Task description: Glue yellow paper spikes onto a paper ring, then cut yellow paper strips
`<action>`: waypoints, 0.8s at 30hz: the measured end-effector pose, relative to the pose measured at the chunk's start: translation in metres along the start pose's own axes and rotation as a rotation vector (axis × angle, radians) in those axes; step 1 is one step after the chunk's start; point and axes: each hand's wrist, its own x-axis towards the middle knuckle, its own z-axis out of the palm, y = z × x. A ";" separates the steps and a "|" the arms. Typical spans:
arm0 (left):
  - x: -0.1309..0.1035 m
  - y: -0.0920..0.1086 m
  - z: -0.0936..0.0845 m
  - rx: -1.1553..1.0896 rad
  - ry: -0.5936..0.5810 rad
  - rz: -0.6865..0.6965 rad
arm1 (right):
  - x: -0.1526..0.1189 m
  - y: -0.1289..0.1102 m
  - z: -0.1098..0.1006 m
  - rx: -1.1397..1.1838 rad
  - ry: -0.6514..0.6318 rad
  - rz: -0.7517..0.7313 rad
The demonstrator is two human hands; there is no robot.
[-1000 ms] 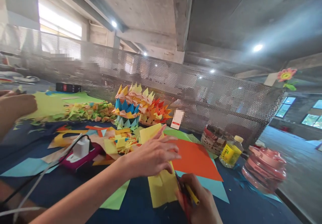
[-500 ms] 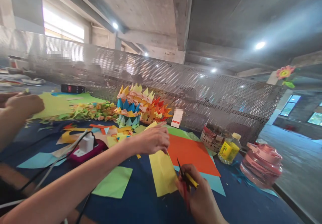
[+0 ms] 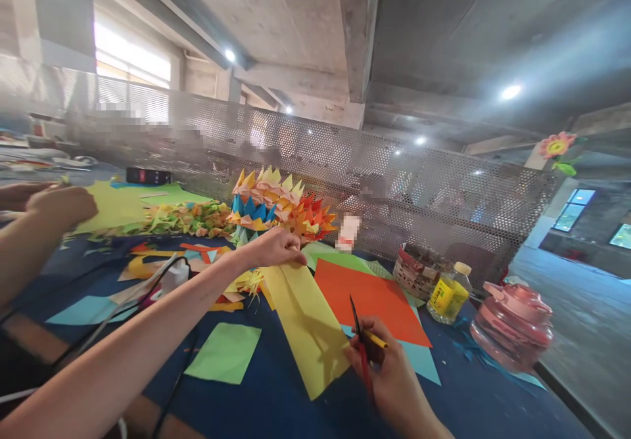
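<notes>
A long sheet of yellow paper lies slanted on the dark blue cloth. My left hand reaches across and pinches its far end. In my right hand, closed beside the sheet's near right corner, is a pair of scissors with red showing at the handle and dark blades pointing up and away. A short yellow stick, like a pencil, also pokes out of that hand. Orange paper lies to the right of the yellow sheet, over light blue paper. A green paper piece rests to the left.
Folded paper pieces stand stacked at the back, beside a heap of small scraps. A basket, a yellow-labelled bottle and a pink jug line the right. Another person's hands are at far left. Cables cross the cloth.
My left hand has moved left and away from me, now gripping the yellow paper's end. More of the yellow sheet shows, stretched out longer. My right hand has barely moved with the scissors.
</notes>
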 end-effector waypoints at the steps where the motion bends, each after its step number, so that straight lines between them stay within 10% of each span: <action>1: 0.000 -0.003 0.003 -0.069 0.026 -0.058 | 0.000 0.001 0.000 0.008 0.008 0.004; 14: -0.018 -0.007 0.017 -1.115 -0.006 -0.349 | 0.010 0.008 -0.001 0.353 0.249 0.034; 24: -0.038 0.044 0.128 -1.344 0.039 -0.554 | 0.008 0.004 -0.002 0.379 0.353 -0.004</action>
